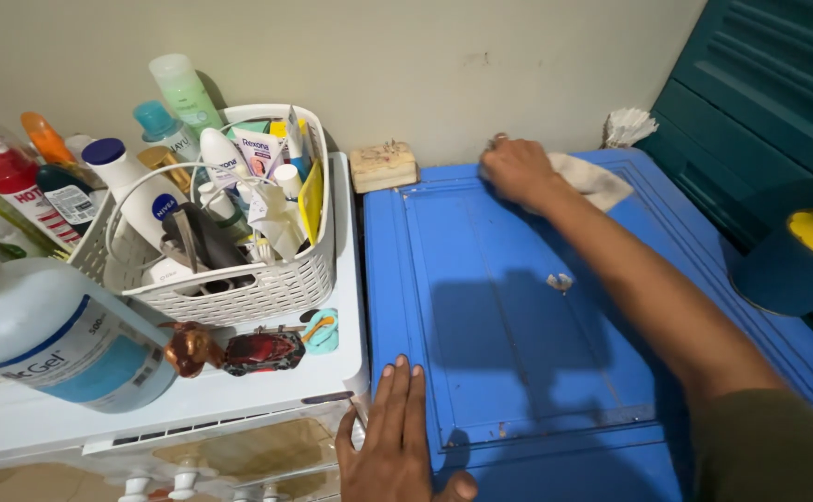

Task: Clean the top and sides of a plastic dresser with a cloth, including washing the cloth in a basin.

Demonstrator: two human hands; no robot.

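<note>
A blue plastic cabinet top (508, 316) fills the middle of the view, its flat panel scuffed and carrying a small scrap of debris (560, 281) near its centre. To its left stands a white drawer unit (239, 400), just beside it and nearly touching along the edge. On the white unit sits a white woven basket (267, 293) crammed with tubes, bottles and deodorant sticks, with a large clear gel bottle (53, 339) lying on its side in front and a small red toy car (262, 350) near the basket's base. A tan sponge block (383, 165) rests at the back, between the two units against the wall.

The right hand (516, 169) reaches to the far edge of the blue top, fingers curled down and closed on a beige cloth (597, 178) that it presses flat against the surface. The left hand (397, 437) lies open, fingers straight and together, palm down on the near left edge of the blue top, gripping nothing.
</note>
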